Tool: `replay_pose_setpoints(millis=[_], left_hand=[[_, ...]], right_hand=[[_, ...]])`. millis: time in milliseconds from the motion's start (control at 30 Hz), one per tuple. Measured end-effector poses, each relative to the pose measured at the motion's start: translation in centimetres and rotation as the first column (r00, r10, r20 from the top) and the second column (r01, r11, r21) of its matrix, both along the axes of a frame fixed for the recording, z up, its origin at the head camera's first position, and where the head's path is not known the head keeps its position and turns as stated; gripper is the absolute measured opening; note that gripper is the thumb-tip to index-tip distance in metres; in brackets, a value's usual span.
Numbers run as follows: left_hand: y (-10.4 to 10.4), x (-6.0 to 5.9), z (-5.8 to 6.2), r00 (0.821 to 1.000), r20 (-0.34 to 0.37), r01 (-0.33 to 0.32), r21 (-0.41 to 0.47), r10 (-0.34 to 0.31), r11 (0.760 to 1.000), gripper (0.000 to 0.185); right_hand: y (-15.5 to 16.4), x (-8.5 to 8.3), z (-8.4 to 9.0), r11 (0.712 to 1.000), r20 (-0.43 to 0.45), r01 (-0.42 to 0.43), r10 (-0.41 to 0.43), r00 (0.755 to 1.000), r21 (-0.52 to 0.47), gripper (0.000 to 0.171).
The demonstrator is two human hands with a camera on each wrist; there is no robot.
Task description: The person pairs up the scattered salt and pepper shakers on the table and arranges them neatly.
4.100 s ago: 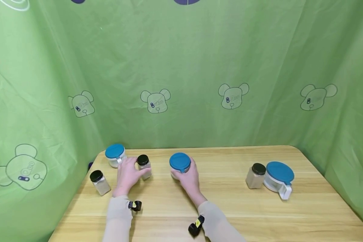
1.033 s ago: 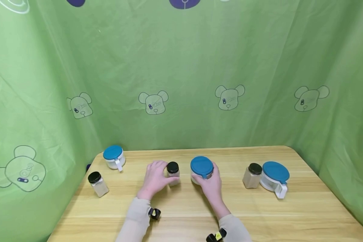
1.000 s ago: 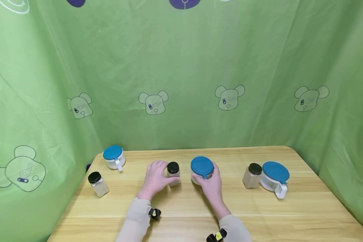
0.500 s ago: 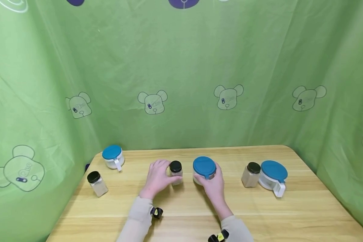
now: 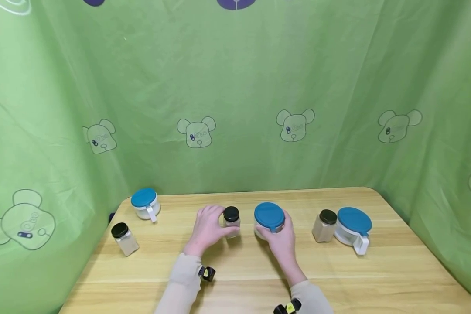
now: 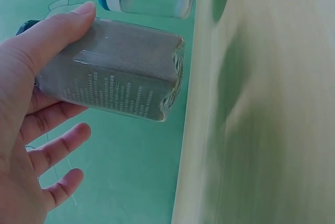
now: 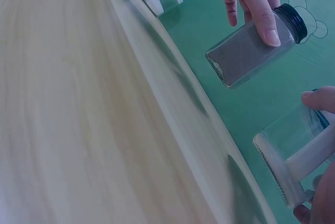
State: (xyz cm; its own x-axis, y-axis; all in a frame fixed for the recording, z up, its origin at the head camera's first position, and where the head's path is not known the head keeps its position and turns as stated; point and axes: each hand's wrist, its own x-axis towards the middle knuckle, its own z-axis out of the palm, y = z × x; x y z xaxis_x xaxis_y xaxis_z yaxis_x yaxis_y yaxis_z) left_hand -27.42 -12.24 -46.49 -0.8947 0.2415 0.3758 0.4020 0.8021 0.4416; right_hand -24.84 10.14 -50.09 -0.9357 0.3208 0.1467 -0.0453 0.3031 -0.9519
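Rightward since before: left hand grasping one of three jars, right hand one of three canisters.

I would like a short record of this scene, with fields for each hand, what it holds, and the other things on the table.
left hand: grips black-lid spice jar
right hand: holds blue-lid container
jar contents: grey-brown powder
both held items: side by side at table middle
table: light wood
far left: second blue-lid container, second spice jar
right: third spice jar beside third blue-lid container
backdrop: green cloth with bear prints
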Motion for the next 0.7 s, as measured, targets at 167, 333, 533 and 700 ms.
replay_pose_setpoints(millis=[167, 333, 533, 700], left_hand=[[0.6, -0.2, 0.2, 1.000, 0.007, 0.013, 0.014, -0.013, 1.000, 0.061], [1.4, -0.4, 0.3, 0.999, 0.019, 0.027, 0.028, -0.027, 0.999, 0.060], [2.3, -0.5, 0.6, 0.998, 0.036, 0.041, 0.037, -0.042, 0.998, 0.064], [2.9, -0.7, 0.7, 0.998, 0.038, 0.040, 0.035, -0.041, 0.999, 0.064]], right_hand=[[0.5, 0.0, 0.0, 1.000, -0.001, 0.015, -0.015, 1.000, -0.006, 0.101], [1.1, 0.3, 0.2, 1.000, 0.007, 0.025, -0.025, 1.000, -0.013, 0.101], [1.8, 0.7, 0.5, 0.999, 0.033, 0.038, -0.038, 0.999, -0.016, 0.100], [2.1, 1.1, 0.6, 0.999, 0.038, 0.050, -0.049, 0.998, -0.009, 0.100]])
